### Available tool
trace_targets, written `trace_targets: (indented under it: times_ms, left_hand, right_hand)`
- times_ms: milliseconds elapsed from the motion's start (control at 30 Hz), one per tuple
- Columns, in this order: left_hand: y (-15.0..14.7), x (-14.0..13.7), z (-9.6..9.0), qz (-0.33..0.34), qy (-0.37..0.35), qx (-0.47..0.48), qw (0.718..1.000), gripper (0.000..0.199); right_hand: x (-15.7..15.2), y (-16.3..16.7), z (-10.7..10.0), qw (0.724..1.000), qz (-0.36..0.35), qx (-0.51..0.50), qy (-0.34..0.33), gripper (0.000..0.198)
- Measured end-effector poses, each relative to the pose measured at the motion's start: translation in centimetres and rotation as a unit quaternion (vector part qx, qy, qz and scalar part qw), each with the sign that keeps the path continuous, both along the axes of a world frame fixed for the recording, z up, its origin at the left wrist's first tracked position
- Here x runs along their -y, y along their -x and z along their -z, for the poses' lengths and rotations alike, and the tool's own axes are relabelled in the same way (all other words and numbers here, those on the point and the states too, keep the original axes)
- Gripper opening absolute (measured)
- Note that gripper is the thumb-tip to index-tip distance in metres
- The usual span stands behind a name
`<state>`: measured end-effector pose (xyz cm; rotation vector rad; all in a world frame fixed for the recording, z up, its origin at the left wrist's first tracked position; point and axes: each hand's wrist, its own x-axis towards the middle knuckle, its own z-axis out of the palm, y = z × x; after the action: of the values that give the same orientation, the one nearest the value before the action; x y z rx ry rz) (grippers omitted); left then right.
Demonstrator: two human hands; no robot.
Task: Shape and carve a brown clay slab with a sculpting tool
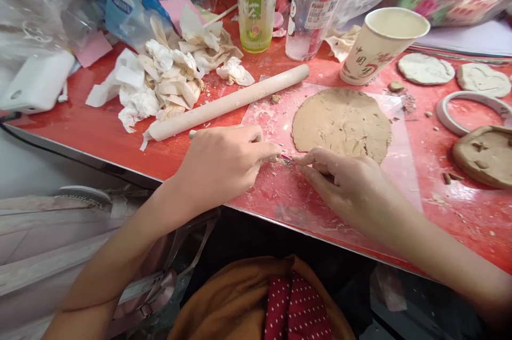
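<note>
My left hand point(228, 161) is closed, its fingertips pinching one end of a thin pinkish-purple piece point(287, 158). The fingers of my right hand point(344, 180) pinch the piece's other end; its exact kind is too small to tell. Just beyond my right hand, a flat, roughly round slab of brown clay point(340, 121) lies on a clear plastic sheet point(404, 169). Behind my left hand, a pale wooden rolling pin point(232, 102) rests slantwise. A small pale rod end point(192, 134) shows by my left knuckles; the remainder is hidden.
Crumpled tissues point(160, 78) are heaped at the back left, near a white power bank point(38, 84). A bottle point(258, 9), a plastic cup point(316, 14) and a paper cup point(380, 46) stand behind the slab. To the right are a tape roll point(444, 110) and a clay piece point(486, 156).
</note>
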<state>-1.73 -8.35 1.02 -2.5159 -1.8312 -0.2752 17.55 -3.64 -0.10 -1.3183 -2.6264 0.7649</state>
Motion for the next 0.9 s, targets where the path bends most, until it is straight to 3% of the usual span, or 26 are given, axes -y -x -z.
trace_targets:
  times_ms: [467,900]
  left_hand:
    - [-0.8,-0.2,-0.1,-0.028,0.056,0.039,0.997,0.031]
    - [-1.1,0.2,0.0,-0.066,0.044,0.052,0.995,0.029]
  right_hand:
    - [0.1,0.0,0.4,1.000,-0.003,-0.002,-0.019,0.025]
    - [0.1,0.0,0.4,0.999,-0.008,-0.002,-0.037,0.024]
